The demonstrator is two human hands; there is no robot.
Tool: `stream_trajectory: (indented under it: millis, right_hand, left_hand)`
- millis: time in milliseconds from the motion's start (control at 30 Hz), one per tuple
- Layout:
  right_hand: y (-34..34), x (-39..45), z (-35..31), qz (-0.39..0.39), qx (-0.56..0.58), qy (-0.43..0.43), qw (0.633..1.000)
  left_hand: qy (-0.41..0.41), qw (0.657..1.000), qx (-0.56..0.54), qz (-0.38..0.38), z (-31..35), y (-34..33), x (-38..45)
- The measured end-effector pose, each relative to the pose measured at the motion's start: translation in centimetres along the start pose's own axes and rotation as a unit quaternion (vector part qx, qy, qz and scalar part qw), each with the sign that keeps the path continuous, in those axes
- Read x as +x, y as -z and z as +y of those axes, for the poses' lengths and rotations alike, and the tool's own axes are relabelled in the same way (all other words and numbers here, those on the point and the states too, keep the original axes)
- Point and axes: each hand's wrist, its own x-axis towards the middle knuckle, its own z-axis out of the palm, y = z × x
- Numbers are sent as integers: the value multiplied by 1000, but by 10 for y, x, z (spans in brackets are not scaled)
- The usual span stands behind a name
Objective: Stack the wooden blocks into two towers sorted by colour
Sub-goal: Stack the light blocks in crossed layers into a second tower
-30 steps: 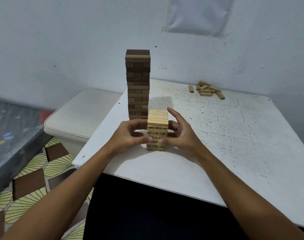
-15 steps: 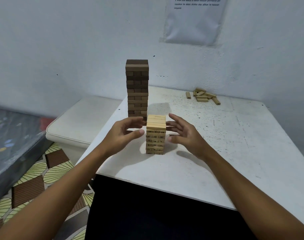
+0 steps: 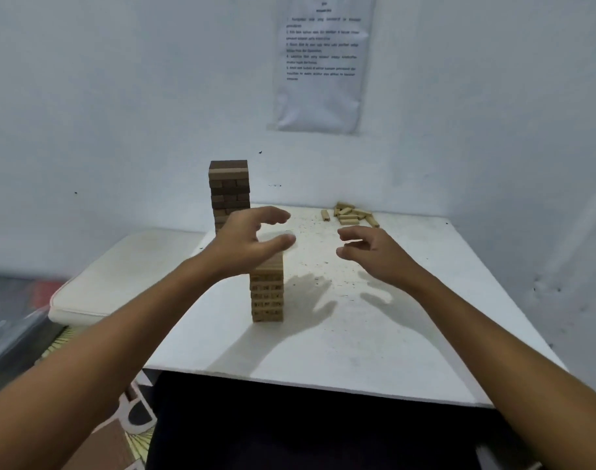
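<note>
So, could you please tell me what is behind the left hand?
Behind the left hand rises the dark block tower; the hand covers its lower layers and base. The hand also covers the top of the nearer light block tower.

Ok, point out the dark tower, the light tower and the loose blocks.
dark tower (image 3: 228,184), head view, upper front face.
light tower (image 3: 267,296), head view, middle of front face.
loose blocks (image 3: 350,213), head view, centre of the pile.

Short tower (image 3: 267,293) stands near the tabletop (image 3: 374,340) front; tall tower (image 3: 229,195) behind it, to the left; loose blocks (image 3: 352,214) at the back edge, right.
</note>
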Motion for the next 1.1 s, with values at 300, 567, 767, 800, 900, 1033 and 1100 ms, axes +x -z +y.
stream_trajectory:
  millis: [300,567,767,800,900,1033,1100]
  right_hand:
    - [49,-15,21,38,-64,-45,996]
    - [78,-1,38,62,-86,-70,992]
    - [97,42,46,68,-100,-73,990]
    - [98,51,49,69,-103,-74,989]
    - [100,81,59,66,-118,-73,988]
    - [99,126,84,51,-126,-78,988]
    - [96,148,101,46,-128,-85,987]
  left_hand:
    - [-53,989,47,-128,41,-69,60]
    - [-49,978,52,-196,53,-110,109]
    - [-47,976,96,-188,38,-112,163]
    - [-46,975,108,-190,33,-113,171]
    - [-35,970,137,-200,13,-121,195]
    - [-23,960,175,-216,-19,-135,227]
    - [-30,951,204,-231,-34,-144,240]
